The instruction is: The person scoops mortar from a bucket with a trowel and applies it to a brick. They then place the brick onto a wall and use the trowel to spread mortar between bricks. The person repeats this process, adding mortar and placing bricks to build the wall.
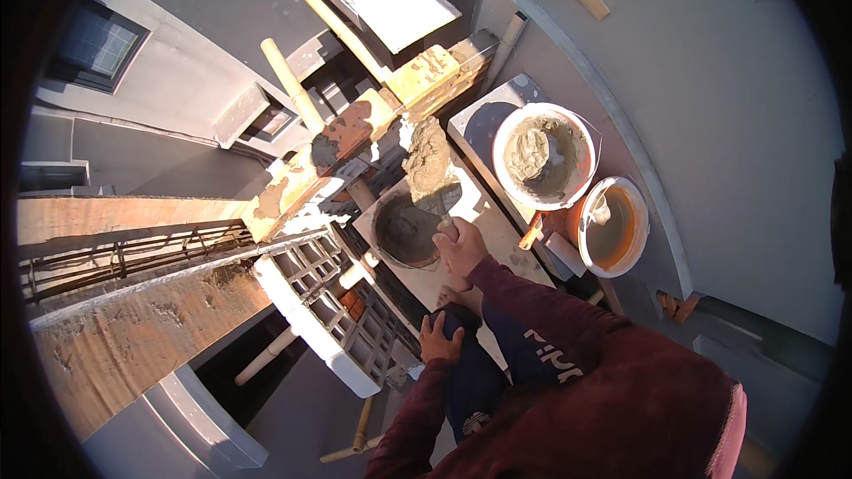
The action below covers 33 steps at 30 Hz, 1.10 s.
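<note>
My right hand (463, 250) is closed round the handle of a trowel (448, 228). A thick heap of wet grey mortar (428, 156) sits on the trowel's blade and hides most of it. Below the blade stands a round tub (380, 229) with grey mortar inside, close to the knuckles of that hand. Beyond the heap runs a partly built wall with mortar-smeared bricks (423, 74). My left hand (441, 343) lies on my knee with its fingers spread, holding nothing.
To the right stand a white bucket (587, 158) holding mortar and another bucket (641, 235) with cloudy liquid. An orange-handled tool (532, 232) lies between them and the plank (497, 244). Hollow blocks (333, 337) and scaffold poles (293, 84) are at left, with gaps dropping away below.
</note>
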Each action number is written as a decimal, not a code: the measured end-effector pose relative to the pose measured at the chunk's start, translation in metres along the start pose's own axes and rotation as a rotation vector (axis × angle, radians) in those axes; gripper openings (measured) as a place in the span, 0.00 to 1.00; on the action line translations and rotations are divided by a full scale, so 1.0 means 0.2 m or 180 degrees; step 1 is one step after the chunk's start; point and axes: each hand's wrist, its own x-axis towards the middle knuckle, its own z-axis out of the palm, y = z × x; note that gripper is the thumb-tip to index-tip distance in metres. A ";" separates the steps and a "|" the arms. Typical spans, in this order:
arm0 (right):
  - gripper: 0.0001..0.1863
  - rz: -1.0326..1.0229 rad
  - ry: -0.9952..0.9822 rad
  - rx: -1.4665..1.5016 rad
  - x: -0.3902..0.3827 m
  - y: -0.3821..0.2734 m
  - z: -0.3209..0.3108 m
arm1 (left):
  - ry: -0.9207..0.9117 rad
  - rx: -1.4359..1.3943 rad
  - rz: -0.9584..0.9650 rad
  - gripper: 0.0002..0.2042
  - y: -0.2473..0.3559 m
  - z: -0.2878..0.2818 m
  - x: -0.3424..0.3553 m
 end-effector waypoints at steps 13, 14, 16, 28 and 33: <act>0.04 -0.0316 0.0117 0.2192 1.14 -0.74 -0.34 | -0.1863 -0.0730 -0.0292 0.43 -0.18 0.11 -0.64; 0.04 -0.0169 0.0139 0.2362 1.27 -0.74 -0.41 | -0.2017 -0.0762 -0.0387 0.43 -0.19 0.13 -0.67; 0.06 0.0000 -0.0246 0.2996 1.56 -0.73 -0.55 | -0.2048 -0.0827 -0.0374 0.44 -0.21 0.15 -0.72; 0.14 0.0126 -0.0619 0.3051 1.38 -0.55 -0.63 | -0.1618 -0.0447 -0.0846 0.49 0.15 0.01 -0.59; 0.12 0.0473 0.0369 0.2973 1.24 -0.42 -0.53 | -0.1249 0.0060 -0.0915 0.50 0.29 -0.14 -0.44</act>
